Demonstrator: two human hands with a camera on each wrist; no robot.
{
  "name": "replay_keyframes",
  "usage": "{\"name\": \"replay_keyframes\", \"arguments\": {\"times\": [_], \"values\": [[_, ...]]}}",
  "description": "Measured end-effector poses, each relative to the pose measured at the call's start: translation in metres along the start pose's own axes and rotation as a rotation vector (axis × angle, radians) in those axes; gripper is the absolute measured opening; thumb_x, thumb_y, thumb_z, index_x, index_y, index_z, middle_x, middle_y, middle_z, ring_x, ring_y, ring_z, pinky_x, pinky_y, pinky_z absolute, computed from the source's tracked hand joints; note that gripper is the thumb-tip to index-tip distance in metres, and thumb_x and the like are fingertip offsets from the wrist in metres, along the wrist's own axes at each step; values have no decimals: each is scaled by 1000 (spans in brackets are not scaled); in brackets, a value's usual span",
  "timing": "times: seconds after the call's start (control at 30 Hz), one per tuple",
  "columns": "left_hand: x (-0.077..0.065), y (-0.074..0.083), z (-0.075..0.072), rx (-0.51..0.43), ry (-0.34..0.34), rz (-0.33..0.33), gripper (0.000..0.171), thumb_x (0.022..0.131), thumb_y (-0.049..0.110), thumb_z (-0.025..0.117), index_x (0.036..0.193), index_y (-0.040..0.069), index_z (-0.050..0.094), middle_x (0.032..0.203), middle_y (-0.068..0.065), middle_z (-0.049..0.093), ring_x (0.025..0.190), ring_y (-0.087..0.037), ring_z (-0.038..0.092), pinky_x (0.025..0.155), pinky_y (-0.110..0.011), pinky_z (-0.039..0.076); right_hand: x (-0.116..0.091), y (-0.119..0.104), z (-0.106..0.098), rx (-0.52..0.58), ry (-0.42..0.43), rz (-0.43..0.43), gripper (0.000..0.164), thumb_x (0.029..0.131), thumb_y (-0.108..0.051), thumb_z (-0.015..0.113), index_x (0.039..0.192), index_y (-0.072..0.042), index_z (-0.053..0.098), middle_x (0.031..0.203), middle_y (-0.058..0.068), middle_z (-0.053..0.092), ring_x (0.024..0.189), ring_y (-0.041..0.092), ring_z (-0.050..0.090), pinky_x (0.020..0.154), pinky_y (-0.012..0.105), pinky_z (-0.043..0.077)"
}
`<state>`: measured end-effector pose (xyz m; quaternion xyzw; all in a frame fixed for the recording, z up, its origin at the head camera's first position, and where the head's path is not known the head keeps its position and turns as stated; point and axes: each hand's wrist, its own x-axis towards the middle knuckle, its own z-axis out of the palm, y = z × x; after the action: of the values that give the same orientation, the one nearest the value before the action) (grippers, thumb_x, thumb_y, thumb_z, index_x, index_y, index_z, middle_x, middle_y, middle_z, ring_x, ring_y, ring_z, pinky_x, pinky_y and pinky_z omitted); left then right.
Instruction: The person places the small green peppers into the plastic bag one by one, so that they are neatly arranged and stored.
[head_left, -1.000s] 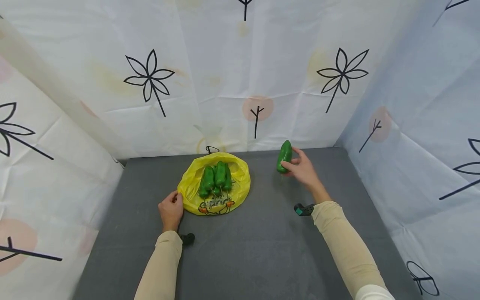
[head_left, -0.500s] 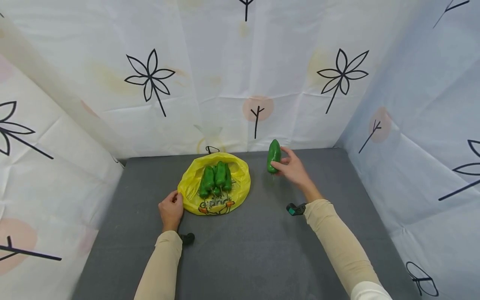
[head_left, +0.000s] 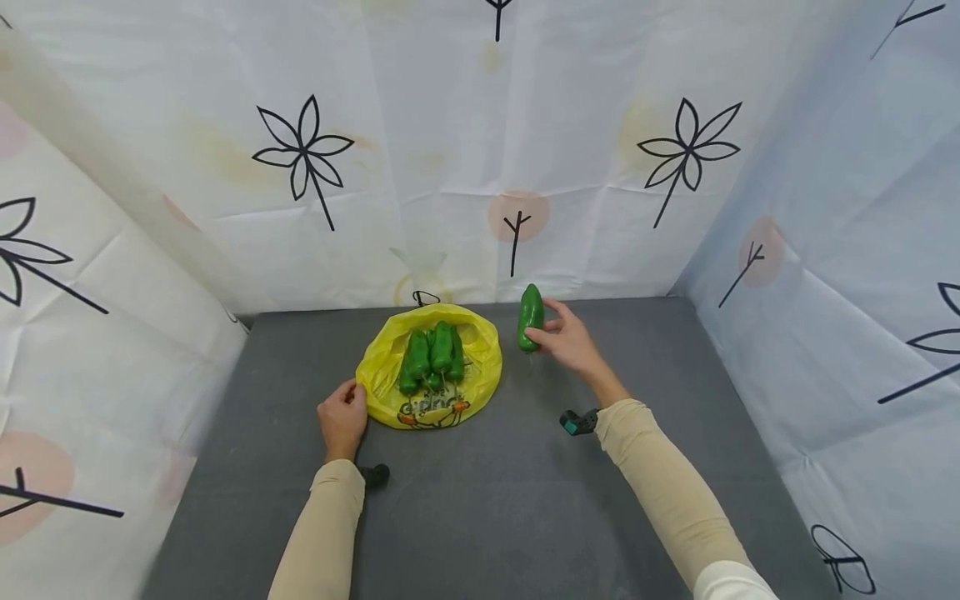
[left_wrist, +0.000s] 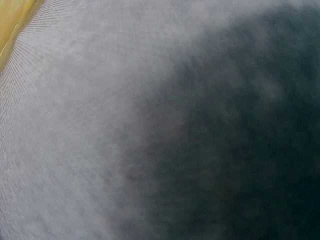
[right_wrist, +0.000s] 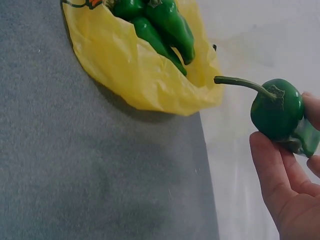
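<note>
My right hand (head_left: 572, 340) holds a green pepper (head_left: 531, 318) between thumb and fingers, with its tip pointing away. The right wrist view shows the pepper (right_wrist: 276, 110) stem-first, its curved stem reaching toward the yellow plastic bag (right_wrist: 145, 80). In the head view that bag (head_left: 486, 379) lies spread in a round, open shape, and several green peppers (head_left: 441, 348) are bunched inside it. At the bag's left edge, my left hand (head_left: 343, 418) pinches the rim. Most of the left wrist view is blurred grey and dark, with a strip of bag (left_wrist: 11, 22) in one corner.
All of this is on a dark grey table (head_left: 480, 517). White printed cloth (head_left: 420, 167) rises at the back edge and along both sides. Small dark wrist cameras (head_left: 577, 422) stick out from the sleeves.
My right hand has carried the pepper leftward, nearer to the bag's right side. The left hand and the bag stay where they were.
</note>
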<state>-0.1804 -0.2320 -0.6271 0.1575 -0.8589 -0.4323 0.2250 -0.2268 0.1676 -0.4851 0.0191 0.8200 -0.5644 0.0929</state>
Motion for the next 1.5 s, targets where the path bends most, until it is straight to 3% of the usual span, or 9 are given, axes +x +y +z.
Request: {"name": "replay_keyframes", "arguments": {"times": [0.27, 0.63, 0.8, 0.93, 1.07, 1.33, 1.5], "values": [[0, -3, -3, 10, 2, -4, 27, 97, 20, 60, 107, 5, 79, 89, -16, 78, 75, -29, 67, 74, -42, 52, 5, -11, 21, 5, -60, -11, 75, 96, -31, 71, 160, -24, 33, 129, 19, 63, 102, 30, 73, 84, 40, 61], [2, 2, 5, -17, -9, 17, 27, 97, 21, 60, 107, 7, 80, 87, -14, 78, 73, -27, 66, 71, -36, 51, 8, -23, 39, -26, -119, -61, 71, 97, -32, 70, 158, -21, 36, 132, 18, 62, 103, 29, 72, 82, 38, 61], [3, 2, 5, -15, 5, 7, 25, 96, 20, 61, 105, 7, 81, 85, -13, 77, 72, -26, 65, 69, -32, 49, 11, -32, 51, -21, -158, -68, 71, 97, -33, 70, 158, -20, 37, 134, 19, 62, 100, 30, 73, 89, 49, 59], [4, 3, 3, -10, 5, 5, 26, 96, 21, 61, 105, 7, 80, 84, -14, 77, 71, -26, 65, 69, -32, 48, 16, -35, 62, -17, -181, -60, 72, 96, -36, 71, 158, -22, 37, 137, 19, 59, 101, 39, 73, 98, 57, 53], [4, 1, 2, -15, 5, 9, 26, 96, 21, 61, 106, 6, 80, 84, -14, 77, 70, -27, 65, 68, -31, 49, 18, -38, 74, -32, -187, -56, 70, 95, -37, 71, 157, -23, 40, 137, 18, 58, 104, 44, 71, 98, 57, 53], [3, -1, 1, -12, 2, 10, 26, 97, 22, 61, 105, 7, 80, 85, -14, 77, 72, -26, 65, 70, -34, 50, 19, -37, 99, -62, -166, -72, 68, 94, -35, 73, 154, -18, 45, 127, 18, 65, 97, 38, 73, 87, 53, 58], [2, -1, 1, -6, 8, 17, 26, 97, 20, 60, 105, 7, 80, 84, -13, 77, 70, -25, 65, 69, -32, 49, 21, -39, 112, -47, -164, -61, 68, 94, -31, 74, 153, -15, 45, 124, 18, 66, 94, 36, 74, 88, 55, 58]]}}
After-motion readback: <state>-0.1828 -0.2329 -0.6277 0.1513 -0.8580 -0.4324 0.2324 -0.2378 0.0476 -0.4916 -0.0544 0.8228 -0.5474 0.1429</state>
